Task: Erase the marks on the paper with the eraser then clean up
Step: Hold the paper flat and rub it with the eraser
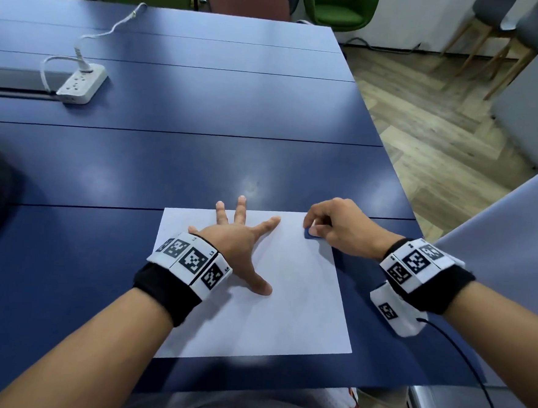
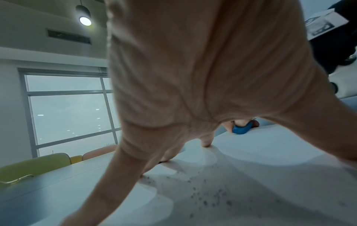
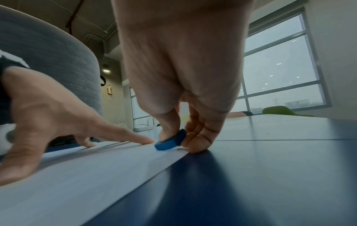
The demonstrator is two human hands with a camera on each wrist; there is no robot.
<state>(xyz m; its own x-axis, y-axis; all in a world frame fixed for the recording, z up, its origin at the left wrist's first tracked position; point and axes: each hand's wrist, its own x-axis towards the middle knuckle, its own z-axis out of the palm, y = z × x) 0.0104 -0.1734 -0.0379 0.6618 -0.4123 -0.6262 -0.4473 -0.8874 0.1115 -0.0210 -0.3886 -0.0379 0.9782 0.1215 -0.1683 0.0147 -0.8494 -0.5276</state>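
Two forearms reach in from the bottom of the head view, each wrist wrapped in a black band carrying black-and-white square markers. On the dark blue table (image 1: pixel 200 167) lies a white sheet of paper (image 1: pixel 286 300), turned slightly askew, its near edge close to the table's front edge.

The left hand (image 1: pixel 239 246) rests on the sheet's upper left part with fingers straight and spread wide, fingertips and thumb pressing the paper flat; it holds nothing. From the left wrist view, a scatter of small dark specks (image 2: pixel 208 194) sits on the paper beneath the palm.

The right hand (image 1: pixel 339 228) is at the sheet's far right corner, pinching a small blue eraser (image 1: pixel 309 234) between thumb and curled fingers. The eraser is a flat, rounded-edged block of solid blue, tilted so that one lower edge touches the paper just inside the right-hand margin; the right wrist view shows a fingertip beside it resting on the table at the paper's edge. No pencil marks can be made out on the sheet in the head view.

A white power strip (image 1: pixel 82 84) with a plugged-in cable sits at the table's far left, well apart from the paper.
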